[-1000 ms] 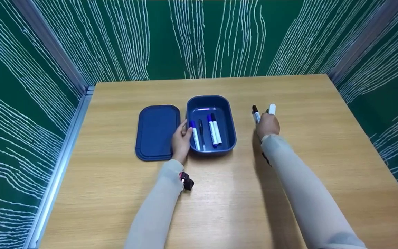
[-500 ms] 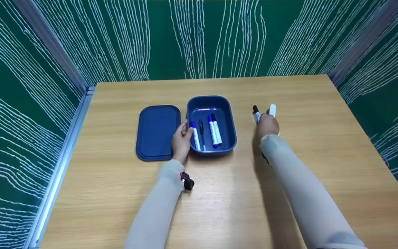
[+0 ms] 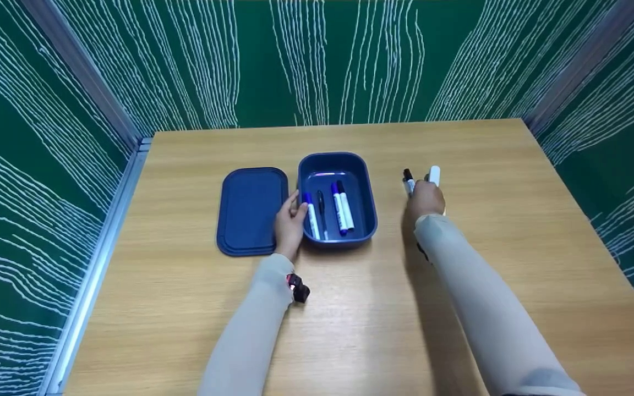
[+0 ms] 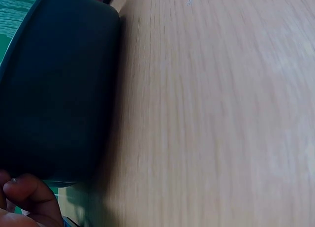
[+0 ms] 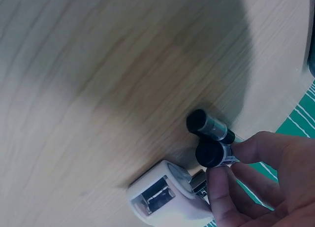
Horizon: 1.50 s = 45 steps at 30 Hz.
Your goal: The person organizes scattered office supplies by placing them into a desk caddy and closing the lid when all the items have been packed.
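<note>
A blue plastic box (image 3: 371, 192) stands mid-table, seen from outside in the left wrist view. My left hand (image 3: 288, 223) grips its left rim, thumb over the edge. Inside lie a blue-capped marker (image 3: 312, 220), a slim dark pen (image 3: 321, 206) and a pair of markers (image 3: 342, 206) side by side. To the right, my right hand (image 3: 426, 199) pinches a black-ended marker (image 5: 210, 153) between thumb and finger. A second black-ended marker (image 5: 199, 122) lies right against it. Close by is a white rounded object (image 5: 162, 202) with a rectangular opening; its kind cannot be made out.
The matching blue lid (image 3: 248, 209) lies flat left of the box, beside my left hand. Green walls with white wavy lines (image 3: 306, 60) border the wooden table (image 3: 361, 319) at the back and sides.
</note>
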### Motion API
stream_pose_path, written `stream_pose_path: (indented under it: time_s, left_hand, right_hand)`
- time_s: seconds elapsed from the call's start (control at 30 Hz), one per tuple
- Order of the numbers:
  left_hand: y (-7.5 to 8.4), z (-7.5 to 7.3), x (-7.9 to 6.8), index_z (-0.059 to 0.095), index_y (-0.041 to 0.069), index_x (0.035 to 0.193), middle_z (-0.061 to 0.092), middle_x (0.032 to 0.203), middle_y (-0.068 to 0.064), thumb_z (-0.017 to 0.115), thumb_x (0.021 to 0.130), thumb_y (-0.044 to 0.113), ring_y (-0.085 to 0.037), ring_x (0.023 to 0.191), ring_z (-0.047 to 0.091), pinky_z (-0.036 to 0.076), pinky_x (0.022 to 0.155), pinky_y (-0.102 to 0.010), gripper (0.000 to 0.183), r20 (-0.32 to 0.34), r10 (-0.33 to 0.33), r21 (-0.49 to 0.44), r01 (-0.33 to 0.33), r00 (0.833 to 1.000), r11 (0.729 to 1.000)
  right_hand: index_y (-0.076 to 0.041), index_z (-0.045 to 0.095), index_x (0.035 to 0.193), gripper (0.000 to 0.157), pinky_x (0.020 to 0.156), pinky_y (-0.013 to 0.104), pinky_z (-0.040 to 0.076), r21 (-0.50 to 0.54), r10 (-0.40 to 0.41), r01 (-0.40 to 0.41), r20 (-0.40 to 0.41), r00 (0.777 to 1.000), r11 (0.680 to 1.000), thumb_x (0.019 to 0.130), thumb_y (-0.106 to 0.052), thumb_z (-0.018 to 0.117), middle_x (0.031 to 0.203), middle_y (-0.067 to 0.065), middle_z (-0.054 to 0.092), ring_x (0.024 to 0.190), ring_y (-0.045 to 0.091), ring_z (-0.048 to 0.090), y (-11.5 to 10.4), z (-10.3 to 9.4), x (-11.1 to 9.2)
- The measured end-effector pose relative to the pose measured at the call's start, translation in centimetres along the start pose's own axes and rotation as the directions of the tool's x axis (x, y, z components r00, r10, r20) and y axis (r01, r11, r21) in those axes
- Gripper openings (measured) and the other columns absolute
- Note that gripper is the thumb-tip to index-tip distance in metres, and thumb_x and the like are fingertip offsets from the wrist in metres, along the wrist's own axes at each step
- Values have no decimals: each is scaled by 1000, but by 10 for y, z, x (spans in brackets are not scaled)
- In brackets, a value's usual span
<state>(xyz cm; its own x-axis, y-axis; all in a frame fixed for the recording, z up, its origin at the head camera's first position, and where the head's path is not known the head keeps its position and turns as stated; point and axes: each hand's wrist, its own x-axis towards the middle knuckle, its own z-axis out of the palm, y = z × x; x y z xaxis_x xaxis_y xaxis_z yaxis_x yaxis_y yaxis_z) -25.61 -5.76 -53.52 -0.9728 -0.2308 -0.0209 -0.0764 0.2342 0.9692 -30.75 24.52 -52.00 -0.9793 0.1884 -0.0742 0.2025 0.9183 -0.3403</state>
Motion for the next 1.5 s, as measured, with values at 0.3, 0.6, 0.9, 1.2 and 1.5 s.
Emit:
stream_pose_path:
  time_s: [0.3, 0.6, 0.9, 1.2, 1.5]
  left_hand:
    - [1, 0, 0, 56, 13, 140, 53, 79, 1, 63, 97, 19, -12, 74, 49, 41, 69, -25, 44, -1, 1, 3, -1, 1000, 1000]
    - [0, 1, 0, 57, 14, 139, 59, 85, -1, 63, 97, 19, -11, 77, 51, 43, 72, -25, 43, -11, 8, 8, -8, 1000, 1000]
    - [1, 0, 1, 57, 16, 140, 63, 91, -5, 63, 97, 20, -15, 82, 55, 45, 76, -29, 44, -13, -8, 18, 8, 1000, 1000]
    - [2, -1, 0, 55, 17, 142, 67, 107, -9, 62, 97, 21, -17, 88, 57, 47, 81, -32, 45, -1, -22, 9, 22, 1000, 1000]
    - [-1, -1, 0, 57, 11, 139, 66, 95, -11, 63, 97, 19, -17, 80, 56, 46, 75, -30, 44, -4, 25, 15, -25, 1000, 1000]
  right_hand:
    - [8, 61, 106, 18, 71, 52, 54, 19, -16, 16, -18, 1000, 1000, 91, -1, 59, 98, 29, 67, 87, 44, 66, 2, -2, 0]
    - [8, 59, 112, 27, 79, 52, 52, 45, 14, -15, 5, 1000, 999, 91, -8, 64, 106, 29, 65, 95, 43, 65, -3, -13, 0]
    - [10, 60, 113, 32, 82, 53, 52, 90, -14, 19, -59, 998, 996, 90, -11, 68, 105, 30, 63, 96, 45, 63, -11, -26, 0]
    - [7, 63, 115, 31, 82, 49, 51, 209, 5, 12, -80, 997, 978, 89, -10, 64, 104, 25, 62, 92, 38, 61, -24, -36, 4]
    - [6, 64, 108, 26, 82, 49, 51, 268, -12, 40, -104, 995, 963, 86, -8, 66, 105, 24, 64, 91, 35, 61, -40, -46, 0]
